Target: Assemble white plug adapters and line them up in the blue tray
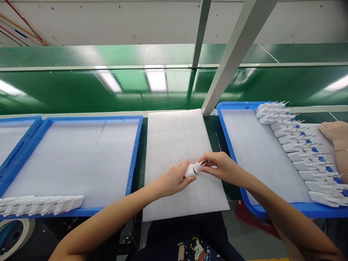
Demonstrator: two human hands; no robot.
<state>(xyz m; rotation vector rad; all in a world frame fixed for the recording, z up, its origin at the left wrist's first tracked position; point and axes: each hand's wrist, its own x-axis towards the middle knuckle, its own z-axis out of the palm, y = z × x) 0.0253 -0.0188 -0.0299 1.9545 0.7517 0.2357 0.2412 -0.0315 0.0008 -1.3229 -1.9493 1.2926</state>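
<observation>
Over the white foam sheet I hold a small white plug adapter with two metal pins. My left hand grips its body from the left, fingers wrapped round it. From the other side my right hand pinches the pin end between thumb and fingers. A dark gap shows between the body and the pin part, so the two sit slightly apart on one side. Part of the body is hidden by my left fingers.
A blue tray on the right holds a slanted row of white plug adapters. Left, another blue tray has white pieces along its front edge. Tweezers lie beside the foam. Another person's hand rests far right. A grey post rises behind.
</observation>
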